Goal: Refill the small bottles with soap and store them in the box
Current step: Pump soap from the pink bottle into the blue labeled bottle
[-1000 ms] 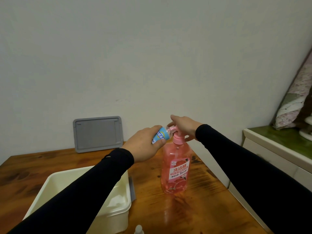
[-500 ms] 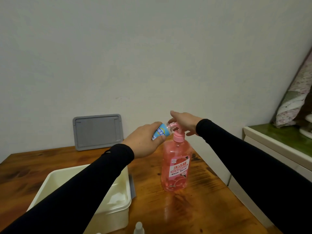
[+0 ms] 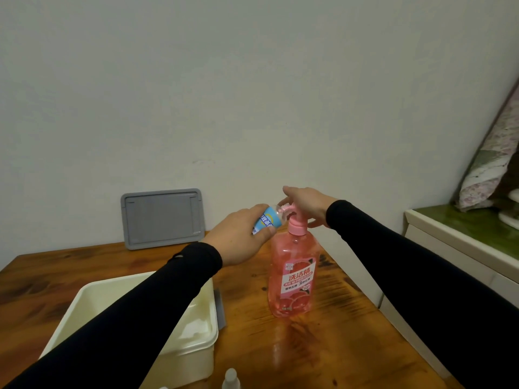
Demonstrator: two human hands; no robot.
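A tall pink soap bottle [image 3: 292, 279] with a pump top stands upright on the wooden table [image 3: 323, 346]. My left hand [image 3: 238, 240] grips a small bottle with a blue label [image 3: 266, 221], tilted so its mouth meets the pump's spout. My right hand [image 3: 304, 204] rests on top of the pump head with its fingers stretched forward. A cream plastic box [image 3: 193, 343] sits open at the left, partly hidden by my left sleeve. The top of another small bottle [image 3: 230, 379] shows at the bottom edge.
A grey lid [image 3: 163, 219] leans against the wall behind the box. The table's right edge runs close to the soap bottle. Beyond it stands a white cabinet with a green top [image 3: 463, 234] and a patterned quilt [image 3: 488, 169].
My right hand and the pump head have risen a little, and the fingers lie straighter over the pump. The left hand keeps the small bottle at the spout.
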